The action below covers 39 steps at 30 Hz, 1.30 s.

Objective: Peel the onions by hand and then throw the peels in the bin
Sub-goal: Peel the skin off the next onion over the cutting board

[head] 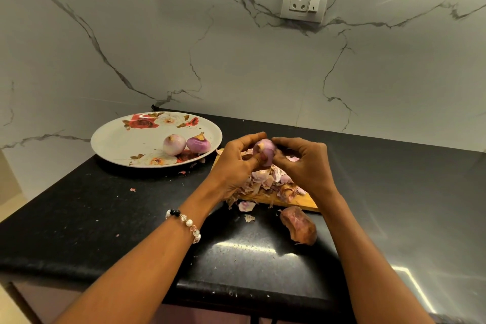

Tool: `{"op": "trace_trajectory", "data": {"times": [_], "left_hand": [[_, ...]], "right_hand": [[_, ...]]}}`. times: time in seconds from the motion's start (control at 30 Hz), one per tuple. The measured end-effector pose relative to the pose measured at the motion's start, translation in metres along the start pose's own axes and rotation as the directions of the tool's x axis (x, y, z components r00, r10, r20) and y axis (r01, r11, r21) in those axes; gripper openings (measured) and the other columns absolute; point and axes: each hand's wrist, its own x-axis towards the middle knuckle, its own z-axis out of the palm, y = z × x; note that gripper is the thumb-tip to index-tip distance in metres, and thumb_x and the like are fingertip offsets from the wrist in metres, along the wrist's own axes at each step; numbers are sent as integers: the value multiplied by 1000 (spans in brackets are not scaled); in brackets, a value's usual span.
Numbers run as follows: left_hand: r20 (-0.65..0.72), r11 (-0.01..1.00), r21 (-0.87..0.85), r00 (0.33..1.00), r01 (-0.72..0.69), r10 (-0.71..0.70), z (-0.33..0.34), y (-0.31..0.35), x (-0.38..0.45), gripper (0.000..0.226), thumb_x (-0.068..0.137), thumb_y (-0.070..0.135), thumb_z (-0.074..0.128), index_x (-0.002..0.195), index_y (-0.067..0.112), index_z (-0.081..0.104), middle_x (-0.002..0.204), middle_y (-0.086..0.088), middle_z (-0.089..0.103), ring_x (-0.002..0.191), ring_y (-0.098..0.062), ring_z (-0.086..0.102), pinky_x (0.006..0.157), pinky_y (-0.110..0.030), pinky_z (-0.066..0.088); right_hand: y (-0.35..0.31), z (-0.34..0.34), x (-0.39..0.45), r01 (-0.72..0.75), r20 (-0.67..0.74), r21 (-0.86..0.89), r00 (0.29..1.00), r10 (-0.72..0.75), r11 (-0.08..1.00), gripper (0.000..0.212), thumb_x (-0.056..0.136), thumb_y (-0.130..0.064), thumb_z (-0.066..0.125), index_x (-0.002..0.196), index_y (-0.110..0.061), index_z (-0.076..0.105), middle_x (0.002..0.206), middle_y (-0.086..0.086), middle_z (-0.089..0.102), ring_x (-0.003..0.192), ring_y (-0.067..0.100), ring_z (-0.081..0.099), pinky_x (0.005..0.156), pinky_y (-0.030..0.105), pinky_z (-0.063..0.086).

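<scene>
My left hand (238, 163) grips a pale purple onion (266, 151) above a wooden cutting board (292, 201). From the right, the fingertips of my right hand (302, 163) pinch the onion's upper side. A heap of pink and tan onion peels (268, 183) covers the board under both hands. Two peeled onions (174, 144) (198, 144) lie side by side on a white floral plate (126, 139) to the left.
The black stone counter (105, 218) ends in a front edge near my forearms. Loose peel scraps (246, 205) and one large brown peel (298, 227) lie in front of the board. A marble wall with a power socket (305, 0) stands behind.
</scene>
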Motion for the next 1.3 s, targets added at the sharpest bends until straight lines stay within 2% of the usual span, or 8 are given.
{"op": "trace_trajectory", "data": {"times": [0.13,0.3,0.43,0.63,0.83,0.97,1.07,1.3], "left_hand": [[-2,999,46,1000,-13,13,2,4,-3,65,75,33,72,134,14,53,128,-4,61,117,-18,58,93,-37,53],[-38,999,37,999,-23,24,1,0,0,53,81,16,72,131,12,56,125,-5,62,115,-21,59,92,-41,54],[-68,1000,16,997,-20,21,0,-1,-1,54,79,19,73,130,15,57,125,-3,63,116,-22,59,93,-44,53],[-26,999,-44,999,-28,26,6,1,-4,47,85,6,67,131,10,55,125,-6,62,114,-20,60,88,-33,56],[-63,998,-52,998,16,-20,3,-2,4,43,91,6,60,133,12,53,128,-7,60,117,-22,58,93,-42,53],[-74,991,-127,996,47,-57,2,-2,5,45,89,14,64,133,13,54,127,-9,60,117,-24,59,96,-45,51],[-50,993,-103,996,62,-67,0,0,2,62,76,25,73,134,13,52,125,-7,61,113,-19,60,93,-38,53],[-25,999,-1,999,40,-40,4,4,0,63,76,10,77,134,14,52,123,0,59,111,-13,58,88,-25,54]], "right_hand": [[-1,0,-2,27,-17,-92,999,-28,995,31,79,-5,77,110,0,71,97,14,73,82,17,67,74,22,58],[-5,7,-1,61,-17,-167,998,-65,984,33,84,-8,72,115,3,68,96,18,71,79,15,61,71,20,51],[-10,11,0,38,-52,-151,998,-46,988,36,84,-5,72,118,4,65,100,19,71,82,20,65,75,20,51],[-6,7,1,-80,-204,-29,976,73,996,35,84,7,67,119,5,64,100,15,73,88,17,68,81,6,50],[-3,6,0,-82,-118,66,989,90,994,26,90,-2,65,116,-3,68,103,2,71,93,16,71,81,23,58],[-1,6,1,-54,-54,116,997,61,992,26,89,-3,67,114,-5,69,106,1,71,97,13,69,83,20,56],[2,5,2,-73,-49,137,996,81,988,25,87,1,68,110,-8,71,103,1,72,96,12,70,83,21,56],[8,2,2,-85,-78,54,993,89,995,18,91,-3,65,104,-11,73,97,-2,72,91,13,69,79,26,58]]}}
